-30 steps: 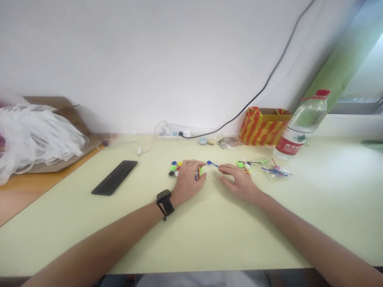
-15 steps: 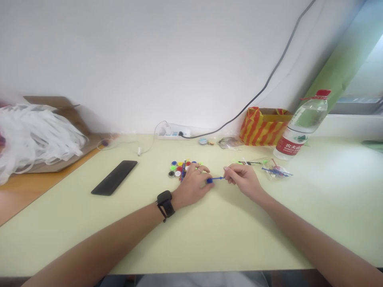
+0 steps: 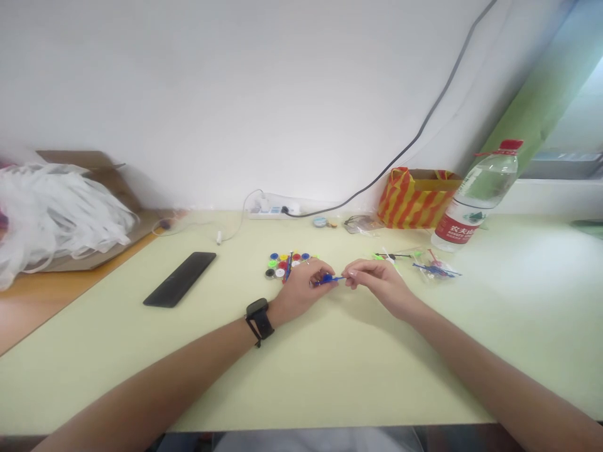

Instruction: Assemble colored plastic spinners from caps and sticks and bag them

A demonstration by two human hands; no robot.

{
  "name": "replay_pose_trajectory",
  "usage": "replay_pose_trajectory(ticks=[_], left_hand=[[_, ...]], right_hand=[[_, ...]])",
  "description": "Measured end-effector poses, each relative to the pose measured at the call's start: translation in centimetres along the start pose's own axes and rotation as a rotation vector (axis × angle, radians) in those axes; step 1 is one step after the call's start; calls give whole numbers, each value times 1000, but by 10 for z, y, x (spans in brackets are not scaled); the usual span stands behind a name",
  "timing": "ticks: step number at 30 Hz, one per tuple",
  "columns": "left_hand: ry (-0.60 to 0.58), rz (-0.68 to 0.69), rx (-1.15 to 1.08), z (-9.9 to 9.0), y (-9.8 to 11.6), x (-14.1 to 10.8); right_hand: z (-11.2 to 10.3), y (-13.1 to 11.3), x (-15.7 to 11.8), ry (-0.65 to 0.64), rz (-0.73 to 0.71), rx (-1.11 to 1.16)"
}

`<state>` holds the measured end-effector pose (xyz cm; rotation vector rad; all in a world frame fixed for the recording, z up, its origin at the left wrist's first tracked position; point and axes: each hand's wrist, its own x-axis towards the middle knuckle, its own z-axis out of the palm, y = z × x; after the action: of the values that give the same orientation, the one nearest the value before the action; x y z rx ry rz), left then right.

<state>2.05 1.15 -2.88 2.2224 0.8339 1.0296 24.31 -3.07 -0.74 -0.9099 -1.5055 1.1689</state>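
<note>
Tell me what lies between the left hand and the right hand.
A blue piece bridges the gap between the left hand and the right hand, as the head view shows.

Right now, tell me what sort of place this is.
Likely an indoor workroom or study: a power strip lies by the wall, with colored discs and a red-capped Nongfu water bottle on the pale green table.

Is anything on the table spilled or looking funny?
I see no spill. The water bottle beside the striped bag looks oddly tilted, its top leaning right, but probably only because the camera bends things near the edges. Its red cap is on.
</note>
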Motion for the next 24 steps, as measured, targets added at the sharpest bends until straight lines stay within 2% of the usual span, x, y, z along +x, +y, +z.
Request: replay_pose_trajectory(ticks=[4, 12, 17, 20, 24], left_hand=[[-23, -13, -153, 3, 0, -1], [-33, 16, -217, 3, 5, -2], [-29, 48, -199, 0, 4, 0], [-23, 49, -172, 0, 3, 0], [-11, 60, -123, -1, 1, -1]], right_hand=[[4, 3, 0, -56, -63, -87], [3, 15, -1, 12, -146, -364], [1, 16, -2, 32, -224, -547], [2, 15, -2, 31, -253, -573], [4, 12, -4, 10, -223, -574]])
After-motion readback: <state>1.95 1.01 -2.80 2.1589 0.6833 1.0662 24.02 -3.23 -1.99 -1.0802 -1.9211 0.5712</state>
